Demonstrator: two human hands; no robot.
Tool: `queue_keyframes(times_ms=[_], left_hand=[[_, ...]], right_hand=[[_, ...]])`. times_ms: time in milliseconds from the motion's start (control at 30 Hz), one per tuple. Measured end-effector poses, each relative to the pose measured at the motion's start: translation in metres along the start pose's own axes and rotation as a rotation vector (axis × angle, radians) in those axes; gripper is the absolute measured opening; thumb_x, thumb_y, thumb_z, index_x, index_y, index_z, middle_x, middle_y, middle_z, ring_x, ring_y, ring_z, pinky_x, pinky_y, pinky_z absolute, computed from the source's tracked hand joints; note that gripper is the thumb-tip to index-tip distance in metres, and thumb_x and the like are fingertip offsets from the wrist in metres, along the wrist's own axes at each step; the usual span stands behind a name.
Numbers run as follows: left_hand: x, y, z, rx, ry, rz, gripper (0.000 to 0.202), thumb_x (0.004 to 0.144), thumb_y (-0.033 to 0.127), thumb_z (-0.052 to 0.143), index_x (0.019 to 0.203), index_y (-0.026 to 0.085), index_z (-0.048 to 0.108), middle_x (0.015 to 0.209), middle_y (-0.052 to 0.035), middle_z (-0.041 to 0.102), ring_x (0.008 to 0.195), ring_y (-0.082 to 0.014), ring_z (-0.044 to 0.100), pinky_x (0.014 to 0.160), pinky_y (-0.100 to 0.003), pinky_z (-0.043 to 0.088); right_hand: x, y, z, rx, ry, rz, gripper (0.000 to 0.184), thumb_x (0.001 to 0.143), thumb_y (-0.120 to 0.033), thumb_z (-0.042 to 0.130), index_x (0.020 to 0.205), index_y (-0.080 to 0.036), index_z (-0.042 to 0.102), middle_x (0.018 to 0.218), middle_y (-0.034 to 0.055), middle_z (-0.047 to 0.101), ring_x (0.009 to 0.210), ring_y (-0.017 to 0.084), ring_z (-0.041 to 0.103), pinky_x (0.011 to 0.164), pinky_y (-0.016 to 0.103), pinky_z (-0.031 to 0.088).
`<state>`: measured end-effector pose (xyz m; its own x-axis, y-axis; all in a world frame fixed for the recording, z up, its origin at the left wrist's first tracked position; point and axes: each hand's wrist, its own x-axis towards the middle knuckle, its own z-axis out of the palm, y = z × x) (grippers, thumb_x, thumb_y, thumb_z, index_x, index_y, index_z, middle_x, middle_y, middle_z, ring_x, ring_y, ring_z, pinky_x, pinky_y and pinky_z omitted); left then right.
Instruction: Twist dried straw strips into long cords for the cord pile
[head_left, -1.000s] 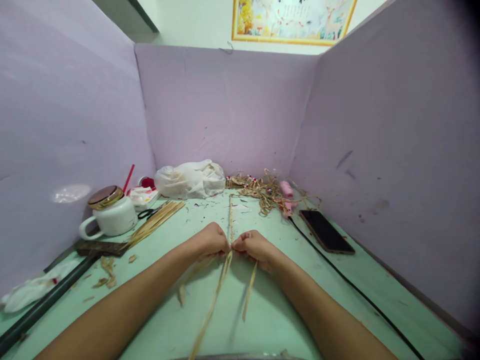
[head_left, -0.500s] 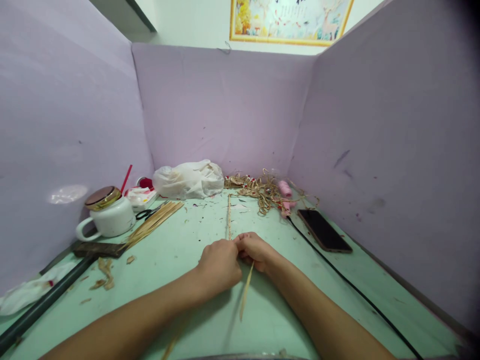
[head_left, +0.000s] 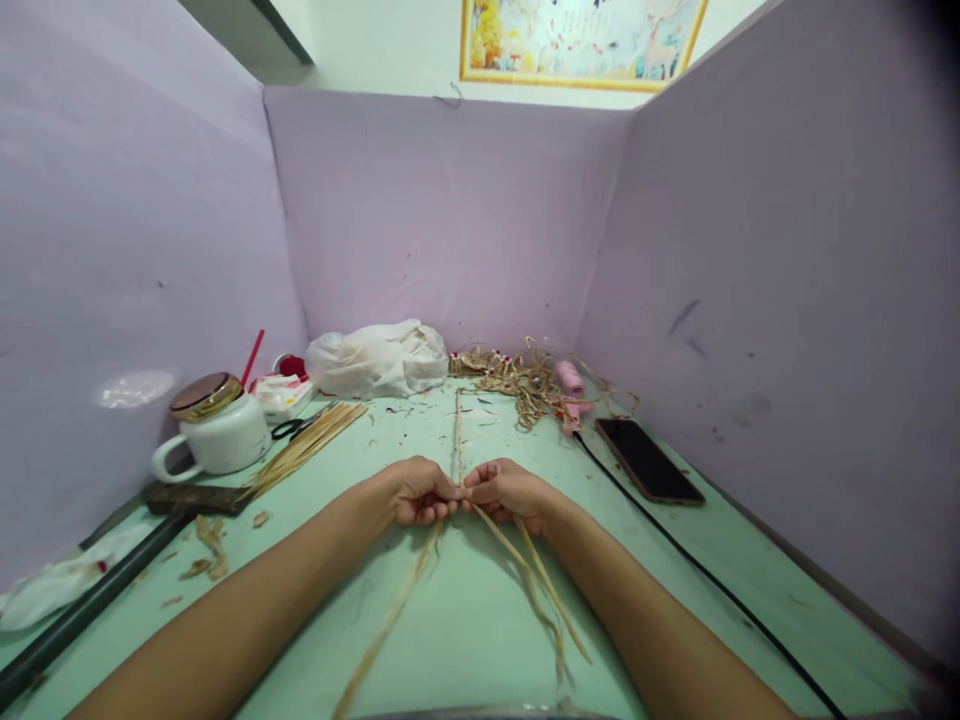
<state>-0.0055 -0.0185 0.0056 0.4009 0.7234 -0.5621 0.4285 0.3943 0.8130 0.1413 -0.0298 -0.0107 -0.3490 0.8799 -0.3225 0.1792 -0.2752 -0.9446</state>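
A thin tan straw braid (head_left: 459, 430) runs away from me up the middle of the table, its near end between my fingertips. My left hand (head_left: 424, 492) is closed in a pinch at that end. One loose straw strand (head_left: 390, 620) trails from it toward the front left. Against it, fingertips nearly touching, my right hand (head_left: 506, 492) is also pinched shut. Two straw strands (head_left: 536, 590) hang below it toward the front right. Exactly which strand each finger grips is hidden.
To the left are a lidded white mug (head_left: 225, 435), scissors (head_left: 296, 425), a straw bundle (head_left: 319, 440) under a hammer-like tool (head_left: 199, 498). Behind lie a plastic bag (head_left: 382, 360), tangled braid (head_left: 525, 385) and pink thread (head_left: 570, 377). A phone (head_left: 649, 460) and black cable (head_left: 690, 560) lie right.
My left hand has turned and drawn slightly left, from a fist over the strands to a pinch at the braid. Two strands now show under my right hand instead of one.
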Motion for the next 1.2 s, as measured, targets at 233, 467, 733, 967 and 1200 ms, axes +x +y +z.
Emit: queue_keyframes(times_ms=[233, 467, 733, 967, 1200], left_hand=[[0.002, -0.005, 0.006, 0.165, 0.281, -0.025, 0.011, 0.052, 0.016, 0.053, 0.042, 0.013, 0.049, 0.031, 0.0020, 0.037, 0.029, -0.0063, 0.029, 0.033, -0.020, 0.016], [-0.002, -0.004, 0.014, 0.138, 0.340, -0.015, 0.012, 0.048, 0.016, 0.051, 0.038, 0.014, 0.045, 0.028, 0.0025, 0.034, 0.027, -0.0061, 0.028, 0.033, -0.020, 0.016], [-0.001, -0.005, 0.011, 0.013, 0.253, 0.085, 0.011, 0.050, 0.018, 0.051, 0.040, 0.013, 0.049, 0.033, 0.0008, 0.042, 0.027, -0.0060, 0.031, 0.030, -0.020, 0.016], [0.001, -0.008, 0.007, 0.036, 0.189, 0.231, 0.010, 0.051, 0.018, 0.057, 0.044, 0.013, 0.051, 0.033, 0.0042, 0.039, 0.026, -0.0039, 0.026, 0.029, -0.019, 0.013], [-0.005, -0.005, 0.004, -0.068, 0.091, 0.294, 0.008, 0.052, 0.017, 0.055, 0.046, 0.014, 0.050, 0.034, 0.0058, 0.037, 0.026, -0.0028, 0.022, 0.029, -0.021, 0.009]], right_hand=[[-0.008, 0.001, 0.004, -0.730, 0.322, -0.229, 0.008, 0.056, -0.017, 0.055, 0.057, -0.014, 0.063, 0.051, 0.0008, 0.057, 0.050, 0.010, 0.046, 0.044, 0.020, 0.028], [-0.020, -0.007, 0.007, -0.777, 0.340, -0.179, 0.015, 0.058, -0.026, 0.057, 0.058, -0.014, 0.065, 0.050, 0.0002, 0.054, 0.048, 0.009, 0.042, 0.043, 0.020, 0.026], [-0.024, -0.008, 0.007, -0.695, 0.142, -0.291, 0.011, 0.056, -0.017, 0.054, 0.055, -0.011, 0.064, 0.043, -0.0038, 0.045, 0.045, 0.006, 0.036, 0.041, 0.018, 0.027], [-0.011, -0.028, -0.032, -0.296, 0.082, -0.090, 0.011, 0.064, -0.022, 0.062, 0.065, -0.011, 0.063, 0.058, 0.0026, 0.063, 0.046, 0.006, 0.051, 0.042, 0.016, 0.038], [0.050, -0.053, -0.062, -0.313, 0.284, 0.074, 0.006, 0.068, -0.008, 0.062, 0.062, -0.009, 0.060, 0.053, 0.0052, 0.061, 0.042, 0.008, 0.052, 0.041, 0.018, 0.043]])
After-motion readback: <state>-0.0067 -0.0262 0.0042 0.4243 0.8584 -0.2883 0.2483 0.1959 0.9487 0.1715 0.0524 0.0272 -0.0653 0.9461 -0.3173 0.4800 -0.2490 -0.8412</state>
